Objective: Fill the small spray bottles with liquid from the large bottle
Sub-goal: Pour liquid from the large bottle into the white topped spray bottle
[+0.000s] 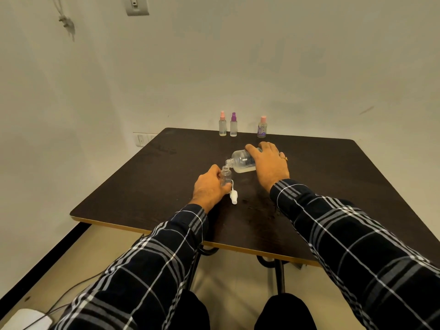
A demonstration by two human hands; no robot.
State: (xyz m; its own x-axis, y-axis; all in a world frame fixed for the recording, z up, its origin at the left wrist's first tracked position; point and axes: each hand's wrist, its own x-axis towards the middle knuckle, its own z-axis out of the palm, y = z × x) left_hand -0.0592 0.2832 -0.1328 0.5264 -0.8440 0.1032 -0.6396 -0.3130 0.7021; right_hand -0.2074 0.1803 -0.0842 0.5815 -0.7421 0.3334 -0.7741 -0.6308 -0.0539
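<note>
Now at mid-table, the right hand (269, 163) wraps the base of the large bottle (241, 160). The bottle is tipped almost level, its open neck just above the mouth of the small bottle (225, 178). The left hand (209, 186) grips the small bottle upright on the table (333, 177). Clear liquid pools along the large bottle's lower side; the small bottle's level cannot be made out, nor any stream between the two. A white spray cap (233, 196) lies just beside the left hand. At the far edge stand a pink-capped bottle (222, 126) and a purple-capped bottle (233, 126) side by side, with a third bottle (262, 128) apart to their right. Their contents are hard to judge. The right palm hides the large bottle's base.
</note>
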